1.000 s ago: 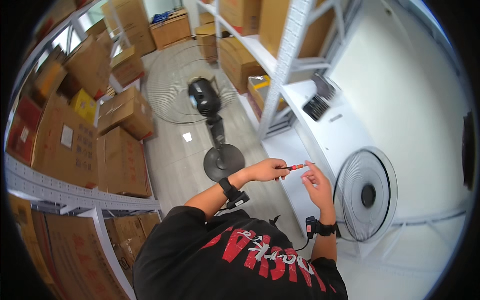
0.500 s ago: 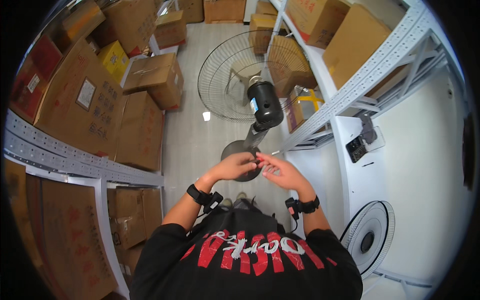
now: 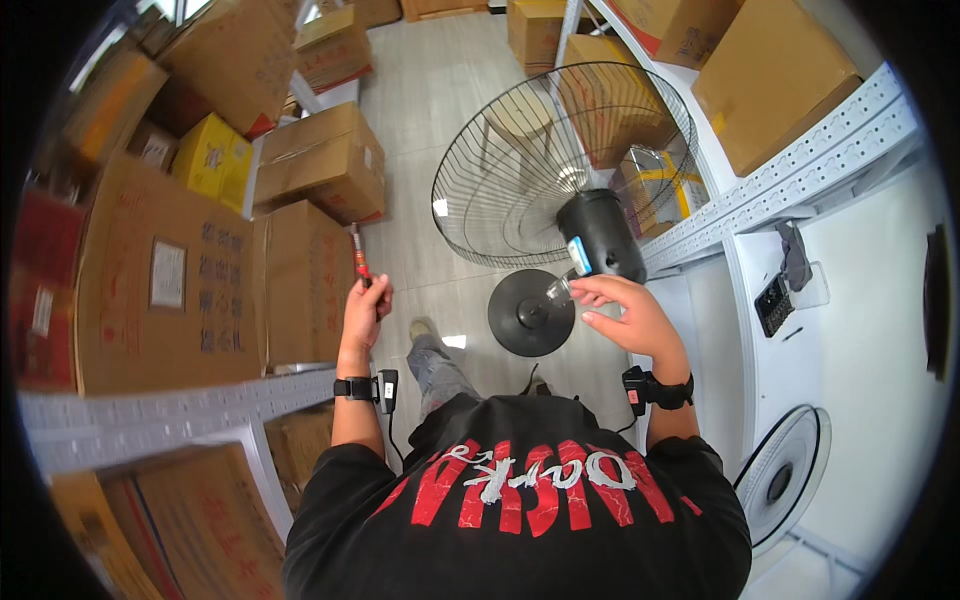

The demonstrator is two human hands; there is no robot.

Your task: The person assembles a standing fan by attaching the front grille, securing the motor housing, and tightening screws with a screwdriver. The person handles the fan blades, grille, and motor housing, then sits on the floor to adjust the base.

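Screwdriver, gripped in the left hand alone, had swung away from the right hand, half-curled near the fan, its hold unclear.

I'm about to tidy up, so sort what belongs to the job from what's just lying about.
Belongs to the job:
red-and-black screwdriver, in the left hand
black standing fan, by the right hand
probably the separate round grille

Seemingly just lying about:
cardboard boxes
yellow box
grey cloth
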